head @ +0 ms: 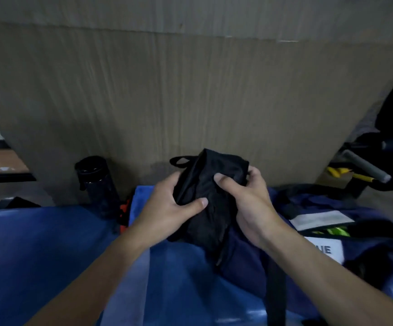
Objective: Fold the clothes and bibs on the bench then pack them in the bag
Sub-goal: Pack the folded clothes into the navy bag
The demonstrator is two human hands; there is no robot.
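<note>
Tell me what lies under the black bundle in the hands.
Under the black bundle, gripped by the left hand and right hand, navy cloth lies on the blue bench. The spot directly below is covered by the bundle and hands.

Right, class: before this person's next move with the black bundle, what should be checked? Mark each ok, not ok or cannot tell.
1. Left hand grips the black bundle: ok.
2. Right hand grips it too: ok.
3. Bundle folded flat: not ok, crumpled, loop sticking out.
4. Navy clothes folded: not ok, heaped on the bench.
5. Bundle's kind, garment or bag: cannot tell.
6. Bottle out of the way: ok, stands left.
</note>
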